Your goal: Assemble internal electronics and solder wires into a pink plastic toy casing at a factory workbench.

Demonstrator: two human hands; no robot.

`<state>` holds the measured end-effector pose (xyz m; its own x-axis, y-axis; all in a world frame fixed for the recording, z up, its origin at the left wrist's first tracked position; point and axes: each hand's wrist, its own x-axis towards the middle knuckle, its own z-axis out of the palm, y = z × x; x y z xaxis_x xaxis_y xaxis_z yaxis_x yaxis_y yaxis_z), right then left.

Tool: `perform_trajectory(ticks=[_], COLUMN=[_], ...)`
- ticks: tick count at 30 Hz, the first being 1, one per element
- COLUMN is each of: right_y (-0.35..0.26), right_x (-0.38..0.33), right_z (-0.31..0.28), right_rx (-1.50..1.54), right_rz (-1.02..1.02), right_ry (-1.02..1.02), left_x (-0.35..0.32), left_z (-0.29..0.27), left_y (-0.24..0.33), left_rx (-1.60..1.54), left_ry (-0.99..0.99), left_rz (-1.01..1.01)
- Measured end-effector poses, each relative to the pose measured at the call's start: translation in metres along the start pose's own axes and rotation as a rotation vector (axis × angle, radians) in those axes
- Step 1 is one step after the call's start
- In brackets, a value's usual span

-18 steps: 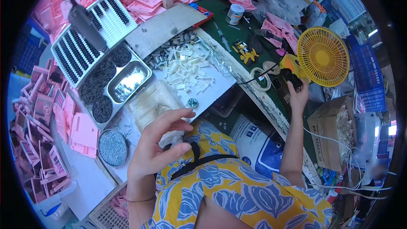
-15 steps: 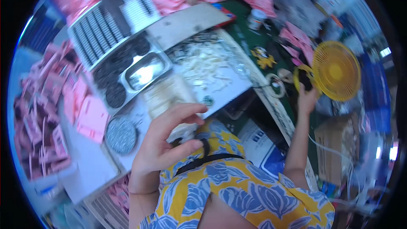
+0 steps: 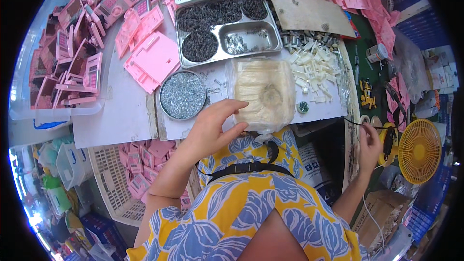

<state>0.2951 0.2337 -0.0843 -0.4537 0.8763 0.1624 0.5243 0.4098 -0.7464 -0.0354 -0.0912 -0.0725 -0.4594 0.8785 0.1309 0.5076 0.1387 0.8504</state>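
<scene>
Right now her left hand rests fingers spread on the clear bag of cream parts at the table edge; the right hand pinches a thin black cord beside the yellow fan

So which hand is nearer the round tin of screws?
Left. The left hand is just below-right of the round tin, touching the plastic bag; the right hand is far right, by the yellow fan.
</scene>
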Motion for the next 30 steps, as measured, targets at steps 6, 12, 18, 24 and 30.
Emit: perform_trajectory(ticks=[6,12,18,24,30], right_y=[-0.110,-0.131,-0.125,-0.096,-0.086], right_x=[0.024,0.037,0.046,0.100,0.145], right_z=[0.128,0.189,0.194,0.169,0.187], right_rx=[-0.044,-0.156,-0.101,-0.004,-0.260], right_rz=[-0.203,-0.404,-0.442,-0.173,-0.741], right_ry=[-0.446,-0.514,-0.526,-0.478,-0.410], left_x=[0.004,-0.002,0.002,0.005,0.003], left_z=[0.020,0.036,0.037,0.021,-0.020], left_y=[-0.026,-0.038,-0.040,-0.028,-0.009], left_rx=[0.309,0.288,0.272,0.228,0.200], left_ry=[0.046,0.050,0.045,-0.033,-0.023], left_rz=[0.166,0.078,0.059,0.051,0.082])
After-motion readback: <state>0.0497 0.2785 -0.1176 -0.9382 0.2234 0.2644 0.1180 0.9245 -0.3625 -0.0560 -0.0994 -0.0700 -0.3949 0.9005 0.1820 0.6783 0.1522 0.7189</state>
